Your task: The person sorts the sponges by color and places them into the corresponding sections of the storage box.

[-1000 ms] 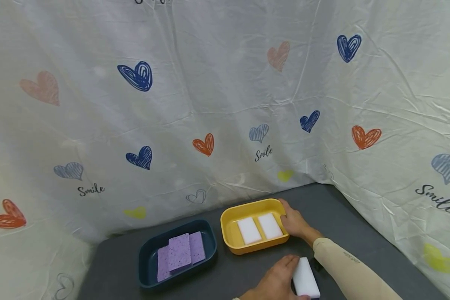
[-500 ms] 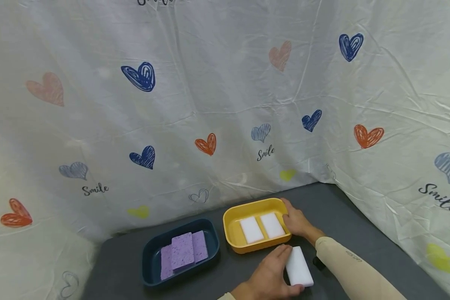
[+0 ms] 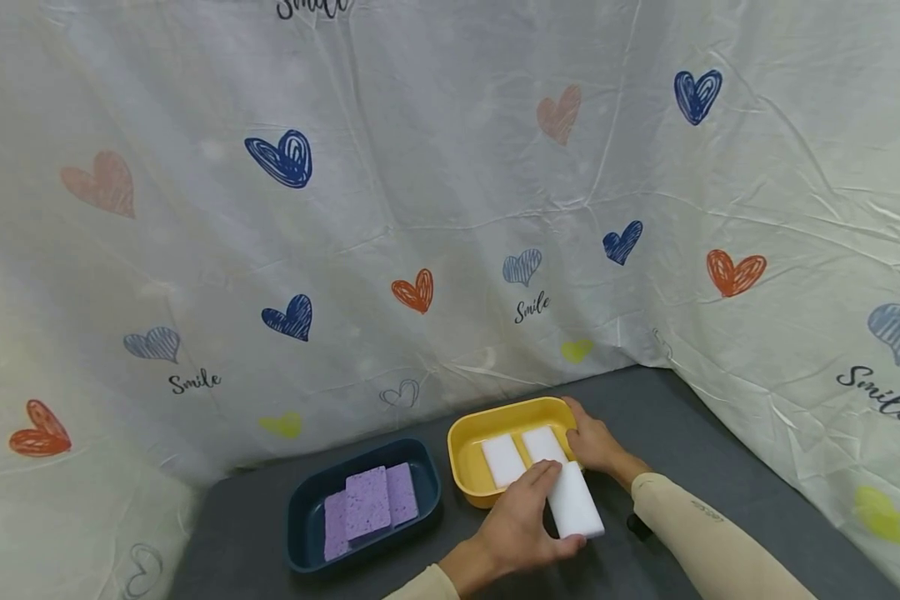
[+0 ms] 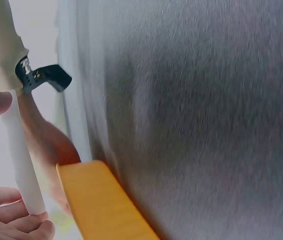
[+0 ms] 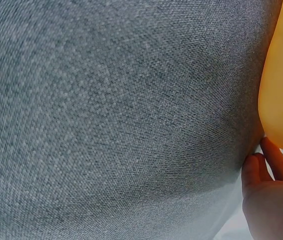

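Observation:
My left hand (image 3: pixel 517 521) grips a white block sponge (image 3: pixel 574 502), thumb at the near end and fingers at the far end. In the left wrist view the sponge (image 4: pixel 24 155) shows edge-on between thumb and fingers. The sponge overlaps the near right wall of a yellow tray (image 3: pixel 468 462) in the head view. Two more white sponges (image 3: pixel 502 461) lie side by side in that tray. At the tray's right end my right hand (image 3: pixel 594 442) holds the rim, thumb over the edge; in the right wrist view its fingers (image 5: pixel 277 160) reach the outer wall.
A dark blue tray (image 3: pixel 297 546) with three purple sponges (image 3: pixel 367 504) stands left of the yellow one on the grey table (image 3: pixel 450 546). Behind and to the right hangs a white curtain (image 3: pixel 450 167) printed with hearts. A black wrist mount (image 4: pixel 54 77) juts from the right forearm.
My left hand has carried the white sponge up off the near table area, forward and slightly left to the yellow tray's near side. The right hand has stayed on the tray's end.

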### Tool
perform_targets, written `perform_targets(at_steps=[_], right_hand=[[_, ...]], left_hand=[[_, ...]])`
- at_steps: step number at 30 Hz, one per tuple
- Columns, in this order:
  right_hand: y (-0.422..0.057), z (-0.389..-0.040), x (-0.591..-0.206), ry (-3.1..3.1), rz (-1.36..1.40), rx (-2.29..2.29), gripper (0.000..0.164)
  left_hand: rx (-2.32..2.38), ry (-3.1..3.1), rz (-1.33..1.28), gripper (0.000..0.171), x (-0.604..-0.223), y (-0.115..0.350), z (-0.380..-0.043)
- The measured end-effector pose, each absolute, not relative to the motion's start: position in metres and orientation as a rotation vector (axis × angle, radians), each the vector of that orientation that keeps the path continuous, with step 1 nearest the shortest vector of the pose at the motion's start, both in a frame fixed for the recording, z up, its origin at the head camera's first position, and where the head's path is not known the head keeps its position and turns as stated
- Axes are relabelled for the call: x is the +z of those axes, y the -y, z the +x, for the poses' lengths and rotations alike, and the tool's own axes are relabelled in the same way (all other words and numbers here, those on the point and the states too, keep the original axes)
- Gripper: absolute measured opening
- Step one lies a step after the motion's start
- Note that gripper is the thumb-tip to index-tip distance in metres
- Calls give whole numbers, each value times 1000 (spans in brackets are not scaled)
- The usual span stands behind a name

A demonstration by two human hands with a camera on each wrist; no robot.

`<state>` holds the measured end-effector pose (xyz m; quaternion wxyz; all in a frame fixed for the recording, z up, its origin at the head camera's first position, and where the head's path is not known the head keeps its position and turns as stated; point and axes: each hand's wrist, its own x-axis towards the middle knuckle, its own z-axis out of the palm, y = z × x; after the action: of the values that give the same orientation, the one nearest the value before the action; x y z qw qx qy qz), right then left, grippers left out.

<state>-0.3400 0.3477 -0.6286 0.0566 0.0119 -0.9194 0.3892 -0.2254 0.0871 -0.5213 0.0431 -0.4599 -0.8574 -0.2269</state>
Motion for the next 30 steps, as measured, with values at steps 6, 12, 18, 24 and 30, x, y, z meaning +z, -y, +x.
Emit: perform_targets(at_steps=[6,12,18,24,30], right_hand=[[-343,-327,-613,2771,82,1182,64],[-347,-341,-626,2808,24,1163,64],[-349,-346,-634,2810,17,1165,65],[-341,-333,-614,2824,-6,1187,65],[-329,-314,-586,2819,-31,1178,62]], left_hand=[[-737,2645,-1373,91,-511,-81,-236],[-753,2655,-1347,92,-503,-78,-247],[-747,2679,-1279,91,-498,-75,-255],[-715,2712,-1203,89,-497,-74,-264],[-710,2745,-1160,90,-498,-72,-272]])
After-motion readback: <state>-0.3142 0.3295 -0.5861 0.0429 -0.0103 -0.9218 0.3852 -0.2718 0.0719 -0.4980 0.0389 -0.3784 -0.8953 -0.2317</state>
